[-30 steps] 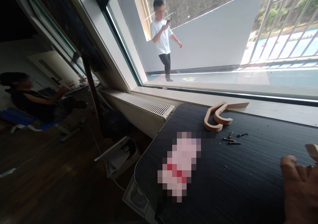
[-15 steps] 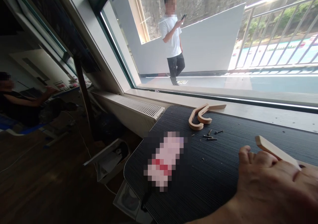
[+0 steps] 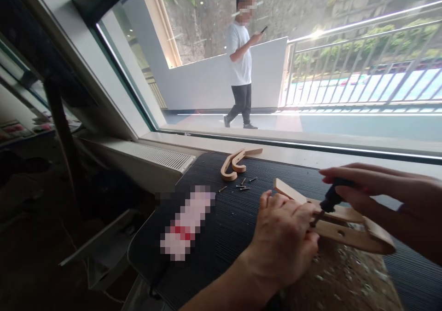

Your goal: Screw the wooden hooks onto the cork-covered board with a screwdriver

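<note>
My left hand (image 3: 281,237) is closed around a light wooden piece (image 3: 340,226) that rests on the dark ribbed tabletop (image 3: 241,219). With fingers wrapped round its black handle, my right hand (image 3: 380,196) holds a small screwdriver (image 3: 329,200), its tip down on the wooden piece close to my left fingers. A second curved wooden part (image 3: 235,161) lies near the table's far edge. Several dark screws (image 3: 243,185) lie loose just in front of it.
A blurred white and red object (image 3: 188,221) lies on the table's left part. Wood shavings (image 3: 331,269) cover the near right. A radiator grille (image 3: 159,154) runs under the window. Outside, a person (image 3: 241,58) walks past with a phone. An open box (image 3: 107,251) sits on the floor.
The view has swung right. Both hands have come into view with the wooden piece, and the screwdriver now shows in my right hand. The person outside has walked further right.
</note>
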`<state>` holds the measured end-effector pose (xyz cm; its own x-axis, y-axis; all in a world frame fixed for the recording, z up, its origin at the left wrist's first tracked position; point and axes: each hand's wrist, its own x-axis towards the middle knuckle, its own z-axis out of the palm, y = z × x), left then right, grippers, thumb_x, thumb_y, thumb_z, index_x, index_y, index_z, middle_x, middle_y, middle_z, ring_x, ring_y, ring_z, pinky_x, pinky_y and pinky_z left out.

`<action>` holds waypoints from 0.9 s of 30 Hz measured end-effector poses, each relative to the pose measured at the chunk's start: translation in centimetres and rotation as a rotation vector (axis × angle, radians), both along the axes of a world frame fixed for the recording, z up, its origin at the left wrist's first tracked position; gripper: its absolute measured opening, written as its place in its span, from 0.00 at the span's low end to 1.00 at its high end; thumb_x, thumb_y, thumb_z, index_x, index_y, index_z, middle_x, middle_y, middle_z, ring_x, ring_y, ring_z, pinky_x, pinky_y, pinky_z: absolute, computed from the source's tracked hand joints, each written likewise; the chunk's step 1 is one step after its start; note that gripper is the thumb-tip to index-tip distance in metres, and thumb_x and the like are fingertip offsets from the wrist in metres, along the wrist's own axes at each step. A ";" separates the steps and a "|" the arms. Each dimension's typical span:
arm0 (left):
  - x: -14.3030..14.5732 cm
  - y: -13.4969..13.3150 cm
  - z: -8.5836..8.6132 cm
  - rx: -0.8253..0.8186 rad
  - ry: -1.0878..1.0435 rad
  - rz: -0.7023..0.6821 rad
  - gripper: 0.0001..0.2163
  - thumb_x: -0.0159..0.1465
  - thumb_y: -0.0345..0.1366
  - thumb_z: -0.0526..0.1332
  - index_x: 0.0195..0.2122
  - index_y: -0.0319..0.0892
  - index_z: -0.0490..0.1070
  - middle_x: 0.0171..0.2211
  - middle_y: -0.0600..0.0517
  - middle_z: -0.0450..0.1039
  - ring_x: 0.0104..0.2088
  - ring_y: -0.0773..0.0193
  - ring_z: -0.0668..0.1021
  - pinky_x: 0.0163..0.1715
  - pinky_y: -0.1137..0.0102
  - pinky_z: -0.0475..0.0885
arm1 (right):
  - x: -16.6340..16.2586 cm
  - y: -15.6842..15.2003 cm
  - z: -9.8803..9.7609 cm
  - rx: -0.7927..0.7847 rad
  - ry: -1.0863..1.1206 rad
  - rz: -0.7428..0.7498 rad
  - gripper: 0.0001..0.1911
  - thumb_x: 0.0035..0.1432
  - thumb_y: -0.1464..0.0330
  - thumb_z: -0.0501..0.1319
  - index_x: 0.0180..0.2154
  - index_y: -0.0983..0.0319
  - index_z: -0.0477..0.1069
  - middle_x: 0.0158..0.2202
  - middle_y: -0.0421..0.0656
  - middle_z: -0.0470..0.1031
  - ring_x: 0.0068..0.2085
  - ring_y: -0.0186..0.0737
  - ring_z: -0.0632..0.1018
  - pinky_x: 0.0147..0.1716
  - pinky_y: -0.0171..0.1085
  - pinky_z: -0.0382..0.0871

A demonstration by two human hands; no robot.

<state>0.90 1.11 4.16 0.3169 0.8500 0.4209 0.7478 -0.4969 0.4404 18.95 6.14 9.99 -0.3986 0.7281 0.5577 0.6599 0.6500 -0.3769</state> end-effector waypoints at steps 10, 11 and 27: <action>1.0 -0.1 0.2 0.021 -0.060 -0.004 0.16 0.57 0.29 0.61 0.47 0.46 0.67 0.44 0.54 0.72 0.49 0.58 0.66 0.58 0.55 0.56 | -0.9 -0.9 2.2 -0.060 -0.181 0.057 0.14 0.63 0.64 0.52 0.42 0.59 0.74 0.35 0.43 0.78 0.29 0.35 0.75 0.28 0.33 0.66; 1.0 -0.1 0.2 0.026 -0.059 -0.003 0.16 0.57 0.28 0.61 0.47 0.46 0.67 0.44 0.54 0.72 0.49 0.58 0.66 0.58 0.54 0.55 | -1.0 -0.9 2.3 -0.058 -0.191 0.045 0.14 0.63 0.64 0.52 0.42 0.59 0.74 0.34 0.43 0.78 0.28 0.35 0.75 0.28 0.33 0.66; 1.2 -0.2 0.6 0.045 -0.064 -0.007 0.18 0.57 0.29 0.61 0.49 0.46 0.66 0.44 0.52 0.71 0.48 0.57 0.67 0.57 0.54 0.57 | -0.8 -1.7 1.8 -0.068 -0.128 0.086 0.14 0.61 0.69 0.54 0.47 0.57 0.72 0.37 0.43 0.79 0.34 0.38 0.79 0.29 0.32 0.69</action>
